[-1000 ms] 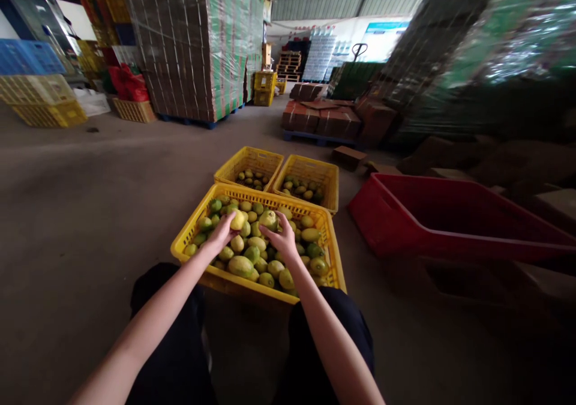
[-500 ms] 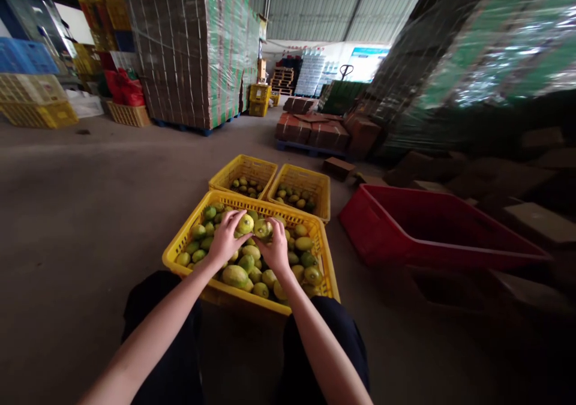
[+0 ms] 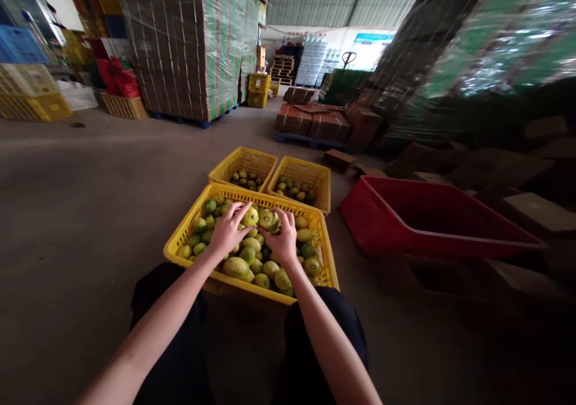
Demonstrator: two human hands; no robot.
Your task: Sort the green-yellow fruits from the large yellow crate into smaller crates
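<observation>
A yellow plastic crate (image 3: 180, 257) full of green and yellow lemons (image 3: 236, 267) stands right in front of my knees. Over the heap, my left hand (image 3: 228, 232) has its fingers and thumb curled around a yellow-green lemon (image 3: 251, 216), whose end faces right. Close beside it, my right hand (image 3: 284, 237) grips another greenish lemon (image 3: 268, 219) between thumb and fingers. The two lemons are near each other above the middle of the crate. My palms face inward.
Just beyond stand two yellow crates, a left one (image 3: 245, 155) and a right one (image 3: 320, 183), each with some lemons low inside. A red tub (image 3: 373, 228) is at the right, near cardboard boxes. Farther back, wrapped pallet stacks (image 3: 166, 45) rise on both sides.
Both hands still hold lemons; the right hand has shifted a little to the right and its lemon has turned. The whole view has tilted slightly.
</observation>
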